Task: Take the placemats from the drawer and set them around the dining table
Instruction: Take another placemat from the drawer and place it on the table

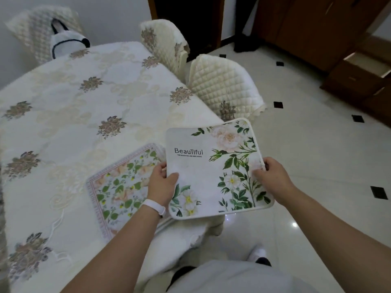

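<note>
A white placemat (215, 166) printed with flowers, green leaves and the word "Beautiful" is held flat in the air over the near right corner of the dining table (63, 127). My left hand (161, 182) grips its left edge and my right hand (273, 176) grips its right edge. A second placemat (120, 187), with a pink border and a peach-and-green flower print, lies flat on the tablecloth near the table's front edge, partly under my left forearm and the held mat.
Two chairs with cream quilted covers (224, 87) (165, 41) stand along the table's right side, a third (36, 28) at the far left with a white and black object on it. A wooden cabinet with an open drawer (368, 62) stands at the right on glossy tiles.
</note>
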Motion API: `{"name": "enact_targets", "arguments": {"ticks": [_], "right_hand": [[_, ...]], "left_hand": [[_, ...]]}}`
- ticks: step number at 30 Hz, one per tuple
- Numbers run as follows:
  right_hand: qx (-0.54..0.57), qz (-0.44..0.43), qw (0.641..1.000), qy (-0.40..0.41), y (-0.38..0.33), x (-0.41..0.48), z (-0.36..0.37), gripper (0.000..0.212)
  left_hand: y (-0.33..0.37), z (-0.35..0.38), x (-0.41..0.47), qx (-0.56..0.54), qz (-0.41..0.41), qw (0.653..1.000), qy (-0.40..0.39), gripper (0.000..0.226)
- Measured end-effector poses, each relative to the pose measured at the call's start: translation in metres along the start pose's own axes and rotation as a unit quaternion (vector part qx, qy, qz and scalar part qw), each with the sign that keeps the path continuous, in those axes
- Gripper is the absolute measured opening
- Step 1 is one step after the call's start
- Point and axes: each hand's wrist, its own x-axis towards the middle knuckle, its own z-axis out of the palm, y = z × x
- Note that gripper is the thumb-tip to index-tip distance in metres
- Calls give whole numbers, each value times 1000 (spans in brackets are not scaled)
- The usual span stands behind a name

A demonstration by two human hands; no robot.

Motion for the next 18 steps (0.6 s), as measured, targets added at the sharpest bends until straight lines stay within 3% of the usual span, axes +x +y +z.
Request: {"name": "enact_targets", "arguments": {"ticks": [10, 18], "right_hand": [[79, 12, 994, 75, 70, 48, -192, 17], [109, 42, 983, 139, 103, 66, -286, 15]], "left_hand": [[53, 210, -21, 0, 23, 998, -62, 28], [73, 325, -10, 41, 39, 992, -115, 22]]}}
